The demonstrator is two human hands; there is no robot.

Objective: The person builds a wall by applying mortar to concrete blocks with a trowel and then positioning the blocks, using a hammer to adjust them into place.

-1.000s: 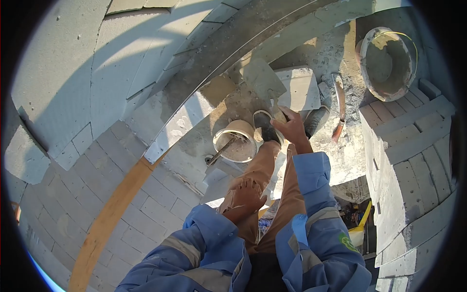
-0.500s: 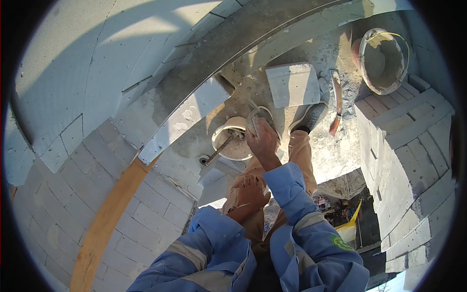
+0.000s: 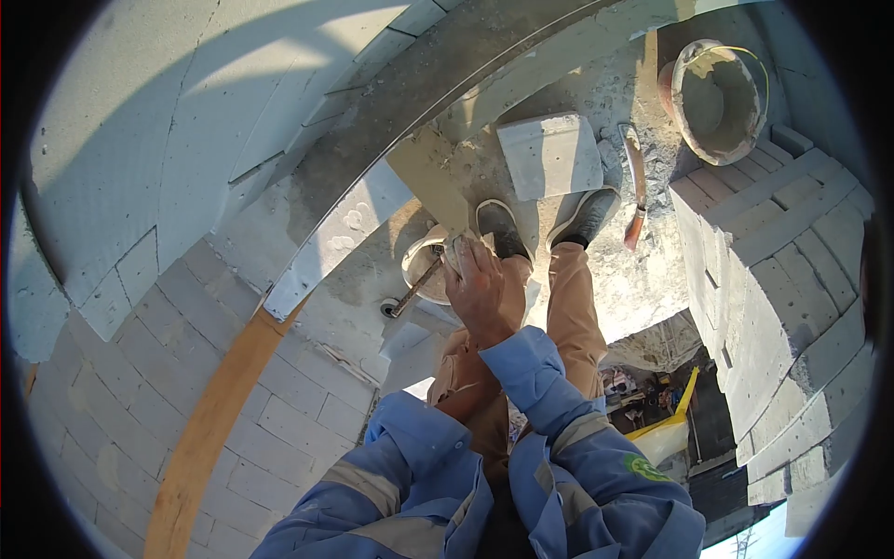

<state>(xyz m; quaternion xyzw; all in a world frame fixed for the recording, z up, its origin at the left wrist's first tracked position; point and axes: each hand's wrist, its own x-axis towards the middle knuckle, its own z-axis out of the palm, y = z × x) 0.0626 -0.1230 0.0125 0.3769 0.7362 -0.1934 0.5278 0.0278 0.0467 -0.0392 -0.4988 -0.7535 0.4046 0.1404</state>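
Note:
My right hand (image 3: 475,291) is closed around the handle end of a trowel (image 3: 430,182). Its flat blade, coated in brown-grey mortar, points up and left across the end of a pale block strip (image 3: 358,212). Just below and left of this hand sits a mortar bucket (image 3: 415,264), partly covered by it. A stick-like tool (image 3: 416,291) leans out over the bucket's rim. My left hand is mostly hidden behind the right forearm, near my left knee; only the wrist (image 3: 463,404) shows, so its fingers cannot be seen.
A pale block (image 3: 551,158) and a hatchet-like tool with a reddish handle (image 3: 634,191) lie beyond my shoes. A larger bucket (image 3: 715,102) stands upper right beside stacked blocks (image 3: 792,270). A wooden plank (image 3: 209,419) runs along the left. An opening (image 3: 708,410) drops away lower right.
My right hand has moved left and slightly down, and the trowel blade now lies flat in view over the block strip's end. My left hand has become hidden behind the right arm.

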